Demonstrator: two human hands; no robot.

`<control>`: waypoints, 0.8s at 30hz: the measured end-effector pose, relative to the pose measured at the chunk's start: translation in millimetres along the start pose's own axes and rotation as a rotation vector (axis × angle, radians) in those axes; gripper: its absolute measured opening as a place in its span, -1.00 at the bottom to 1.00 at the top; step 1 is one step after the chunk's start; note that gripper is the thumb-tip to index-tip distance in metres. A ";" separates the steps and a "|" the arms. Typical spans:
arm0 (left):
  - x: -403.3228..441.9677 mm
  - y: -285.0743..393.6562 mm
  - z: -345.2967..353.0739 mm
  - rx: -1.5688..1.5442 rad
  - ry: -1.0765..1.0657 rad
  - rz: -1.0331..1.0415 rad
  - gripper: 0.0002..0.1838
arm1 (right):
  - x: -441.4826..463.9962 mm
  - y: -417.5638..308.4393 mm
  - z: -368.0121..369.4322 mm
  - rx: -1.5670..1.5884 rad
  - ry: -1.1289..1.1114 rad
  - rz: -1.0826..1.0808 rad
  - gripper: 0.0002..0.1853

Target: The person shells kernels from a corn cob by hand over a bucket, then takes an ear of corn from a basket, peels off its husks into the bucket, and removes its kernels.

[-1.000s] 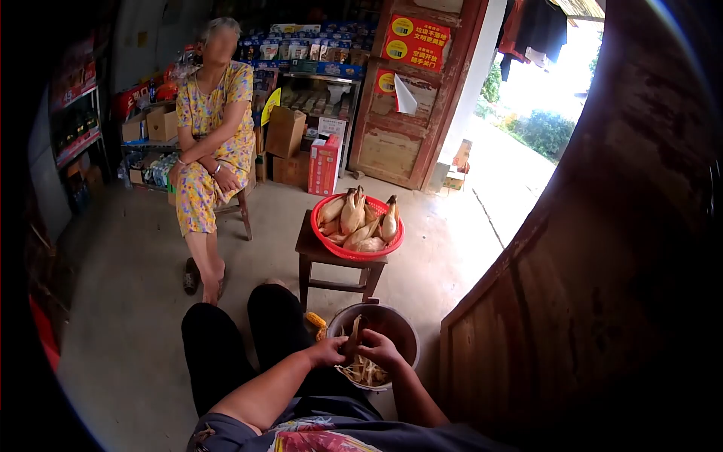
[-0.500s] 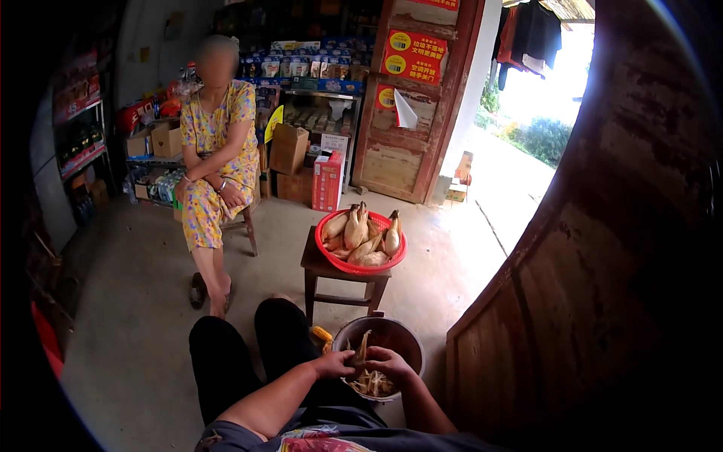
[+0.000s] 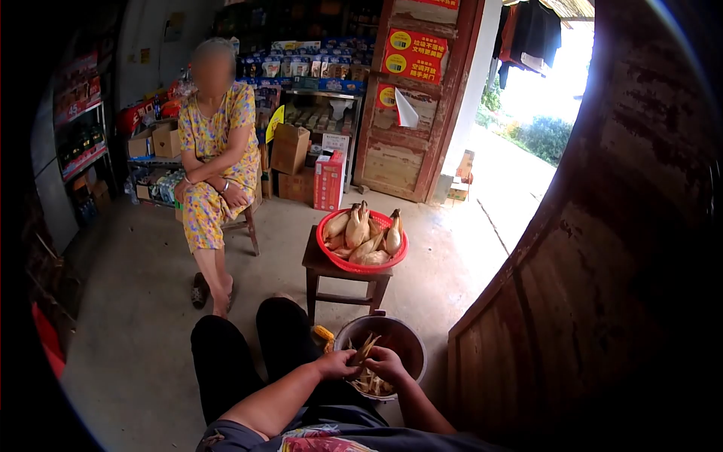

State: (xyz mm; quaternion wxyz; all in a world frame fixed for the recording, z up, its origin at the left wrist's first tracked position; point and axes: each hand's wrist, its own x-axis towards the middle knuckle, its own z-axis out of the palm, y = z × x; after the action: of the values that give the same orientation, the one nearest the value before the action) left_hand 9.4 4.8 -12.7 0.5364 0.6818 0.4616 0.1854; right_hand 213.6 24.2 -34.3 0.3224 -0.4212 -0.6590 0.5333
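Over the bucket (image 3: 422,365) an ear of corn in its dry husk (image 3: 366,349) sits between my two hands, its pointed tip leaning right. My left hand (image 3: 335,365) is closed round its lower left side. The fingers of my right hand (image 3: 386,363) are pinched on the husk from the right. Much of the ear is hidden by my fingers. Loose pale husks (image 3: 374,386) lie inside the bucket below. Just left of the bucket, bare yellow corn (image 3: 324,334) shows on the floor, beyond my left hand.
Past the bucket, a wooden stool (image 3: 317,262) bears a red basket (image 3: 404,248) of several husked-in ears (image 3: 361,227). A person (image 3: 218,139) in patterned clothes sits at the left, arms crossed. A wooden door (image 3: 520,339) stands close on my right. Boxes (image 3: 289,149) and shelves line the back.
The husk's tip has tipped from nearly upright over to the right. My right hand has shifted slightly with it, while my left hand stays almost in place.
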 end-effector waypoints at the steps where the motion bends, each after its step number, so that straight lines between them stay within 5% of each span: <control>1: -2.4 5.4 -0.6 0.002 0.001 0.000 -0.55 | 1.7 1.8 3.9 -0.040 0.051 -0.010 -0.81; 7: 5.3 -14.7 1.0 0.128 0.124 0.077 -0.45 | -0.6 -4.4 4.2 -0.401 0.194 0.054 -0.71; 11: 11.0 -23.0 5.6 -0.408 0.187 0.137 -0.53 | -2.7 30.2 2.8 -0.450 0.208 0.112 -0.70; 14: 14.6 -28.8 4.6 -0.324 0.187 0.121 -0.48 | -6.0 41.1 11.9 -0.456 0.197 0.320 -0.71; 18: 27.2 -49.3 9.6 -0.337 0.188 0.201 -0.42 | 8.4 35.1 22.1 -0.618 0.234 0.212 -0.76; 21: 17.8 -30.6 4.4 -0.433 0.194 0.164 -0.62 | 30.7 71.6 25.6 -0.914 0.354 0.078 -0.79; 24: -4.6 -1.2 -14.1 -0.580 0.144 -0.003 -0.59 | 23.5 101.5 7.7 -0.920 0.307 0.372 -0.75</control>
State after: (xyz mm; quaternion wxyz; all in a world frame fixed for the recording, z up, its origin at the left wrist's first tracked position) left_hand -4.0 8.9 -7.6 0.6749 0.4845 0.4273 0.3564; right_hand 218.1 49.8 -135.5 0.0966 -0.7026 -0.6846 0.1687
